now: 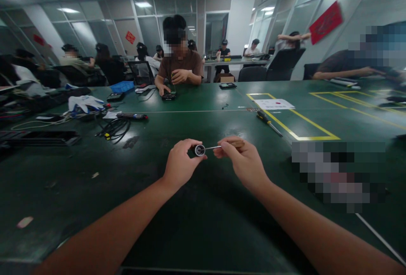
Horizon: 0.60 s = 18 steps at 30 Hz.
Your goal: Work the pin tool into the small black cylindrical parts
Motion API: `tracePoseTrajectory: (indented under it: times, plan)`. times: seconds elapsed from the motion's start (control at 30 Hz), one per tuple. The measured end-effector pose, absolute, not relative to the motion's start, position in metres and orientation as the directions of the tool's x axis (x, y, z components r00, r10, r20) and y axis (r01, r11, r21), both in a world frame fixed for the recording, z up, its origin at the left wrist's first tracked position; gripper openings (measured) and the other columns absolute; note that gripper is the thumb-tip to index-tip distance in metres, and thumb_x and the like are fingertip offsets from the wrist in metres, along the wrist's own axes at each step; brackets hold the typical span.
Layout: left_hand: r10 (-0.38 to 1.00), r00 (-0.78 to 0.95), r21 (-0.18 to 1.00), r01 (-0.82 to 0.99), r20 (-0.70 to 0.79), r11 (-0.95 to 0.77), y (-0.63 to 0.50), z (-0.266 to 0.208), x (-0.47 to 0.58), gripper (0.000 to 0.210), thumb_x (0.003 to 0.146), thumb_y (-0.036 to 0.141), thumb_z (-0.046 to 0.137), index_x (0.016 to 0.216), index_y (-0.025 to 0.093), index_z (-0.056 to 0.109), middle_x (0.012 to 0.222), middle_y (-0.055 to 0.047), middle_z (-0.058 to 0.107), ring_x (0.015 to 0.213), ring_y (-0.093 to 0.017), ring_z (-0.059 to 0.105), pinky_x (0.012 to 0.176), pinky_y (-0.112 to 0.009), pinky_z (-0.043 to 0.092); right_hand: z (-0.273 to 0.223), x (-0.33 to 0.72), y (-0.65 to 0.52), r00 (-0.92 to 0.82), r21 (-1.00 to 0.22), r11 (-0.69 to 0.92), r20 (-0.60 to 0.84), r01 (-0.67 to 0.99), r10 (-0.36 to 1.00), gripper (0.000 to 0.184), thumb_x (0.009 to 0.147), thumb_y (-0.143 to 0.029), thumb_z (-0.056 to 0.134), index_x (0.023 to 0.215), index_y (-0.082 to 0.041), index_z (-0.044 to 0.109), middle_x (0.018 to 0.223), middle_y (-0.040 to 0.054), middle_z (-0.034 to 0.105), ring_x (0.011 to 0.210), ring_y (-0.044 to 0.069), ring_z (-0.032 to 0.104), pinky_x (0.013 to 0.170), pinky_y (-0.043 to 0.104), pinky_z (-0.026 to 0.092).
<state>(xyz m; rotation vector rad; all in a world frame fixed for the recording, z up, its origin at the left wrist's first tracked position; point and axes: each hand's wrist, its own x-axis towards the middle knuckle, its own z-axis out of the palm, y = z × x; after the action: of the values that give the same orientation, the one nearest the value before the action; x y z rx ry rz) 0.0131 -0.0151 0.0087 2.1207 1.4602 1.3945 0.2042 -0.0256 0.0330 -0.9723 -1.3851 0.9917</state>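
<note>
My left hand (182, 158) grips a small round dark part (199, 150) between thumb and fingers. The part has a pale ring-shaped rim and an open end turned towards me. In my right hand (242, 156) is a tool with a thin metal shaft (213, 147), pinched between thumb and fingers. Its tip reaches the part's open end; how far in it goes I cannot tell. The fingers hide the tool's handle, so its exact kind does not show. Both hands are held above the green table (203, 224).
A yellow-and-black screwdriver (269, 122) lies to the right, near a printed sheet (275, 104) and yellow tape (317, 133). On the left are black cables (113, 130), a pen-like tool (132, 116), white gloves (85, 104) and a blue tray (122, 86). A co-worker (180, 61) sits opposite.
</note>
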Motion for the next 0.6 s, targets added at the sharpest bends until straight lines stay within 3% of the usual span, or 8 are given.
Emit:
tracePoseTrajectory:
  times: [0.13, 0.33, 0.47, 0.6]
  plan:
    - [0.821, 0.035, 0.644, 0.602, 0.569, -0.472, -0.015, 0.011, 0.014, 0.035, 0.07, 0.012, 0.087, 0.1, 0.022, 0.071, 0.1, -0.002, 0.075, 0.096, -0.022, 0.069, 0.086, -0.038, 0.053, 0.032, 0.201, -0.02, -0.018, -0.959, 0.153, 0.162, -0.237, 0.987, 0.021, 0.082, -0.038, 0.075, 0.088, -0.018, 0.071, 0.073, 0.0034, 0.075, 0.07, 0.018, 0.072, 0.074, 0.035, 0.06]
    - [0.793, 0.011, 0.63, 0.601, 0.61, -0.493, -0.012, 0.009, 0.011, 0.035, 0.07, 0.013, 0.087, 0.099, 0.022, 0.07, 0.099, -0.002, 0.074, 0.093, -0.021, 0.068, 0.084, -0.036, 0.052, 0.032, 0.203, -0.018, -0.106, -0.919, -0.013, 0.031, -0.395, 0.994, 0.019, 0.08, -0.035, 0.076, 0.085, -0.017, 0.07, 0.075, 0.0059, 0.075, 0.069, 0.018, 0.071, 0.073, 0.035, 0.06]
    - [0.794, 0.03, 0.626, 0.598, 0.607, -0.501, -0.012, 0.01, 0.011, 0.033, 0.071, 0.015, 0.087, 0.098, 0.022, 0.07, 0.097, -0.001, 0.074, 0.091, -0.02, 0.067, 0.082, -0.035, 0.051, 0.034, 0.204, -0.022, -0.032, -0.939, 0.122, 0.14, -0.321, 0.99, 0.018, 0.081, -0.035, 0.077, 0.086, -0.018, 0.071, 0.073, 0.0035, 0.075, 0.071, 0.018, 0.072, 0.074, 0.034, 0.059]
    - [0.796, 0.028, 0.634, 0.588, 0.605, -0.502, -0.014, 0.012, 0.011, 0.032, 0.071, 0.015, 0.087, 0.096, 0.021, 0.069, 0.094, 0.0, 0.073, 0.088, -0.02, 0.066, 0.08, -0.034, 0.05, 0.037, 0.204, -0.029, -0.04, -0.958, 0.27, 0.275, -0.093, 0.961, 0.02, 0.086, -0.037, 0.074, 0.094, -0.019, 0.073, 0.081, 0.005, 0.078, 0.078, 0.02, 0.075, 0.079, 0.037, 0.059]
